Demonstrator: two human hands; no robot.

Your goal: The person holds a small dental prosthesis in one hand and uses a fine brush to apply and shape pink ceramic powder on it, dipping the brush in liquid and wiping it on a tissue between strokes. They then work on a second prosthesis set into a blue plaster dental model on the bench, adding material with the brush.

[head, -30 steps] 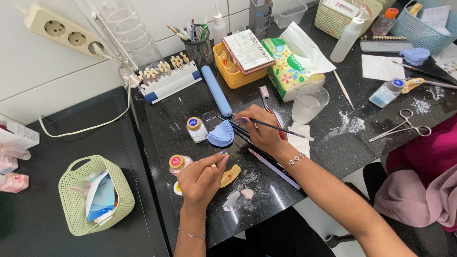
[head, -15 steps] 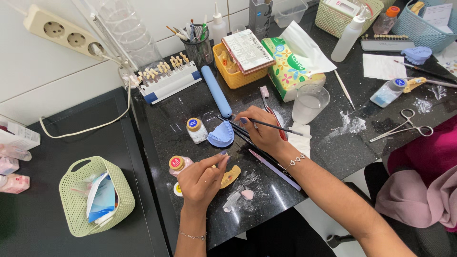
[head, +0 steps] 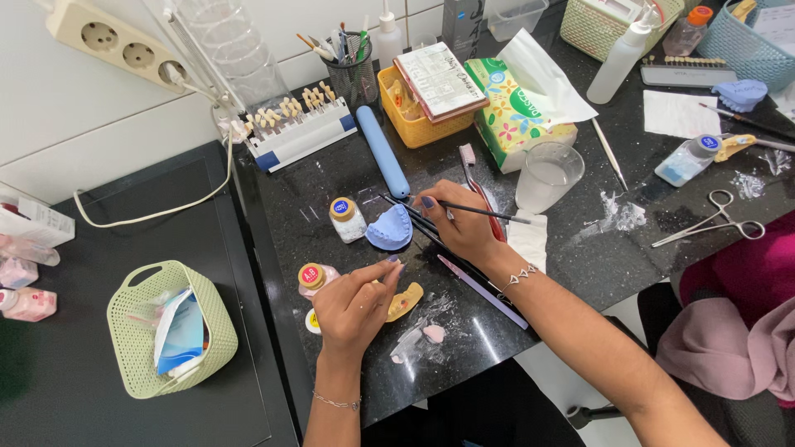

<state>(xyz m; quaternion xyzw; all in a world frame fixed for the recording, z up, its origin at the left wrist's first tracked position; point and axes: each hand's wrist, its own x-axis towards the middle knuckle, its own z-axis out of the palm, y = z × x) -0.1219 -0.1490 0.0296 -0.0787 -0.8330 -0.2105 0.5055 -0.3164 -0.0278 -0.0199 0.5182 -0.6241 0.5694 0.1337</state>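
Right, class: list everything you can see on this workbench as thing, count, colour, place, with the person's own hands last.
Small jars: two, clear with orange lids, left of the hands.
Dental tray: one, blue, beside upper jar.
Yellow piece: one, under left hand.
Tube: one, blue, centre back.
Tissue box: one, green floral, back.
Cup: one, clear, centre right.
Scissors: one, metal, right.
Basket: one, pale green, lower left.
Power strip: one, cream, wall.
Brush: one, thin, dark, in right hand.
Left hand: on yellow piece.
Right hand: holding brush.

One head-worn camera looked steeply down, from close above, onto the dark surface (head: pixel 580 273) and both hands.
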